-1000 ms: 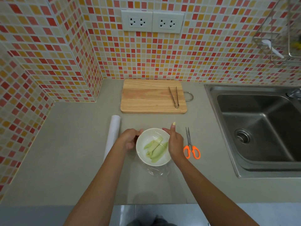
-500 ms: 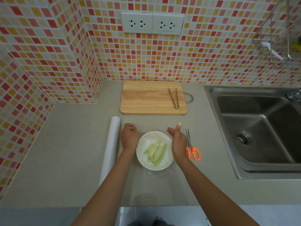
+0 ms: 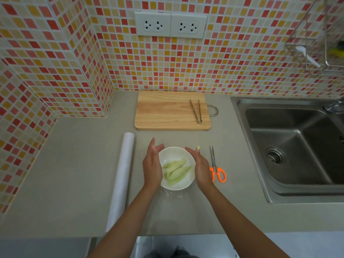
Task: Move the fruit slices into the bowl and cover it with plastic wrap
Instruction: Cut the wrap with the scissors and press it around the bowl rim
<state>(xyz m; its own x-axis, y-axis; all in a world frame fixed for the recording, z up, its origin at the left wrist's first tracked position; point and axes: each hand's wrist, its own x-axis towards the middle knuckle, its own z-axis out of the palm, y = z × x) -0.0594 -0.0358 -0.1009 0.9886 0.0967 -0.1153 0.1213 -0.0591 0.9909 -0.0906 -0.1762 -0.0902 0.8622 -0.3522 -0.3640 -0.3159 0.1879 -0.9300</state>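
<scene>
The white bowl (image 3: pixel 176 168) of pale green fruit slices (image 3: pixel 176 172) is flanked on the counter (image 3: pixel 74 174) by the left hand (image 3: pixel 152 165) and right hand (image 3: pixel 201 168), fingers straight, nothing gripped (contact with the rim cannot be judged).

Tongs (image 3: pixel 196 112) lie on the cutting board (image 3: pixel 167 112); orange scissors (image 3: pixel 216 169) nearby.

Dim, even, soft light; faint shadows only; muted colours. Wide-angle bending warps the edges; focus is slightly soft throughout.
</scene>
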